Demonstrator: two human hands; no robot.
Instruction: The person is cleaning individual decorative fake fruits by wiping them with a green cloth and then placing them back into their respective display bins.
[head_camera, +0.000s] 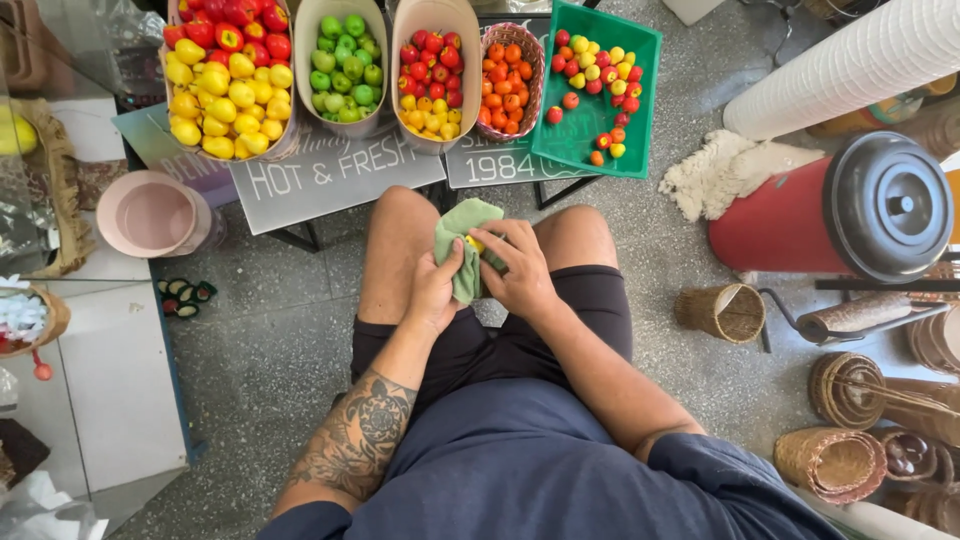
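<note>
A green cloth (462, 245) is held between both hands over the knees. The left hand (432, 290) is closed around the cloth from the near side, and the right hand (520, 270) is curled over its far side, where a small yellow fruit (474, 243) is pinched, only a sliver of it being visible between fingers and fabric. The fruit appears to be mid-wipe; whether it is already clean cannot be told.

Beyond the knees, a low surface (330, 175) is set with containers of similar small fruits. A basket of red and yellow pieces (225, 75) stands at the left, a basket of green ones (345, 65) beside it, then a basket of mixed red and yellow (432, 80) and a small woven basket of orange ones (505, 85). A green tray (640, 60) is only thinly covered, with loose pieces scattered over its base. Judged from this, most pieces look sorted into the baskets, and the tray's scattered pieces look left to handle.

A pink bucket (155, 215) stands on the floor at the left, and a red drum with a black lid (830, 215) lies at the right, near woven holders (720, 312).
</note>
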